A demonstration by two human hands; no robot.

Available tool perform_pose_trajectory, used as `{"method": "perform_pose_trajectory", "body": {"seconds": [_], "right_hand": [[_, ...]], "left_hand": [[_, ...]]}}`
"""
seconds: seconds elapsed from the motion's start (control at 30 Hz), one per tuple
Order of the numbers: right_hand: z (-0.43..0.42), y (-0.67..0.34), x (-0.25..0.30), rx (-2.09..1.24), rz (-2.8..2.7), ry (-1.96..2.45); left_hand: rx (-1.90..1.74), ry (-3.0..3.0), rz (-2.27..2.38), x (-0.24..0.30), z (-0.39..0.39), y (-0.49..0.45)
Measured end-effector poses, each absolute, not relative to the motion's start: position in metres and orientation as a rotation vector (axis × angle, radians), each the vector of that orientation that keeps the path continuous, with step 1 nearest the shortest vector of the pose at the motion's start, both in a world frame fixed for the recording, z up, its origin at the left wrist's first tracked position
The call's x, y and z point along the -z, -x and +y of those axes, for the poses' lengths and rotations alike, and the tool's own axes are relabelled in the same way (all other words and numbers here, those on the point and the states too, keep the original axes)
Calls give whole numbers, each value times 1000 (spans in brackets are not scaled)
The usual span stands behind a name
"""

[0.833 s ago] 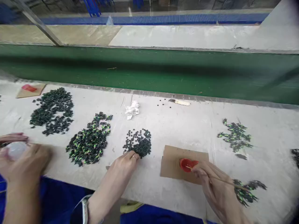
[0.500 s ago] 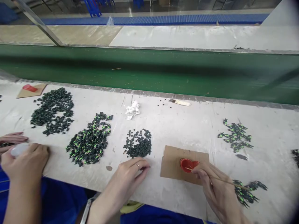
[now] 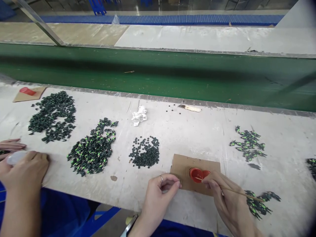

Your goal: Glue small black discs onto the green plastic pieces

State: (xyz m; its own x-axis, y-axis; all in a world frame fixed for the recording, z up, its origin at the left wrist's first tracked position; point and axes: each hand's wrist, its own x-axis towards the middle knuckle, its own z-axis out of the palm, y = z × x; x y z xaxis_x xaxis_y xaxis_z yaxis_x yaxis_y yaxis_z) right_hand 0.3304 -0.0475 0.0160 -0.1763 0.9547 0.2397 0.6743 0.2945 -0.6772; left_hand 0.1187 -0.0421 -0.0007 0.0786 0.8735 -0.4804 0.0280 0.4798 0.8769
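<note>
My left hand [image 3: 159, 197], with a ring on one finger, pinches a small dark piece at the left edge of a cardboard sheet [image 3: 181, 163]; the fingertips mostly cover it. A thin wooden stick [image 3: 233, 189] is gripped by my right hand [image 3: 228, 202], fingers closed around it. Its tip dips into a red cup [image 3: 196, 174] lying on the cardboard. Left of the cardboard spreads a pile of small dark discs [image 3: 148, 156]. Dark pieces with bright green marks [image 3: 259, 204] lie partly behind my right hand, and another group of green-marked pieces [image 3: 249, 143] lies farther back.
A large green-marked heap [image 3: 91, 153] and a dark heap [image 3: 55, 115] lie to the left. At far left are a co-worker's hands [image 3: 26, 171] with a white object. A crumpled tissue [image 3: 139, 116] and a blade [image 3: 190, 108] lie before the green belt [image 3: 158, 79].
My left hand has moved right, from beside the disc pile to the cardboard's edge, fingers pinched. My right hand keeps the stick's tip at the red cup.
</note>
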Motion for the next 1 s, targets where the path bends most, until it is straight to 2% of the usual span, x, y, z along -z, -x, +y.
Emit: {"method": "perform_pose_trajectory", "body": {"seconds": [0.4,0.73,1.0], "right_hand": [[-52,-330,-17,-650,-1804,1446],[-63,-306,-55,-759,-1220,1599],[-64,-299,-53,-772,-1265,1488]], "left_hand": [[-843,-625,1303,4,-44,-119],[-824,-332,1011,-21,-44,-133],[-820,-227,952,-30,-46,-136]]}}
